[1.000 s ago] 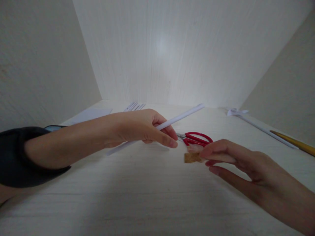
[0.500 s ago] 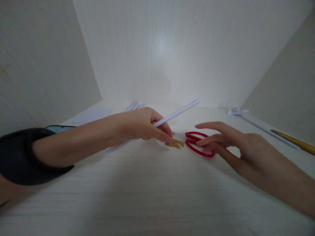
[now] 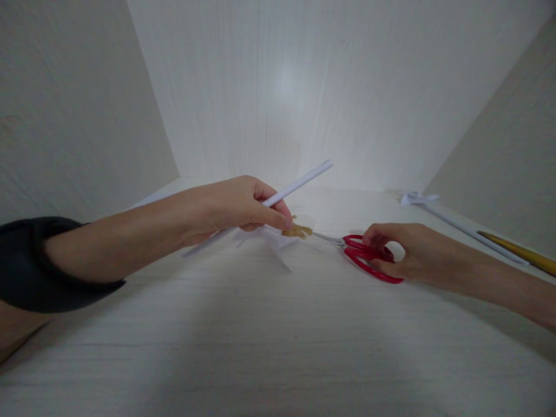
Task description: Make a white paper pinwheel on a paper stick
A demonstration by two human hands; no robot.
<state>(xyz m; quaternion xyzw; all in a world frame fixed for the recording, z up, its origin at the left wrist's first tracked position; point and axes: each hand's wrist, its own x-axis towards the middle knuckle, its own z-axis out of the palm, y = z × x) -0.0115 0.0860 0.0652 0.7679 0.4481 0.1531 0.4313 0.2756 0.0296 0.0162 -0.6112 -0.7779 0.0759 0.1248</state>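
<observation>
My left hand [image 3: 247,208] is closed around a thin rolled paper tube [image 3: 299,184], which slants up to the right. At its fingertips is a flat golden-brown piece [image 3: 297,231], whose kind I cannot make out. White paper [image 3: 275,246] shows under that hand, partly hidden by it. Red-handled scissors [image 3: 369,269] are gripped in my right hand [image 3: 391,249], fingers wrapped on the handles. Their metal blades point left, with the tips beside the brown piece; whether they touch it, I cannot tell.
On the right lies another paper tube [image 3: 473,231] with a crumpled or bow-like white end [image 3: 417,198]. A gold pointed object [image 3: 519,250] sits alongside it. White panels [image 3: 282,87] stand at the back and both sides of the pale tabletop [image 3: 278,347].
My right hand has closed on the scissors and shifted them slightly right, blades now visible. My left hand has moved a little up and left with the tube and the brown piece.
</observation>
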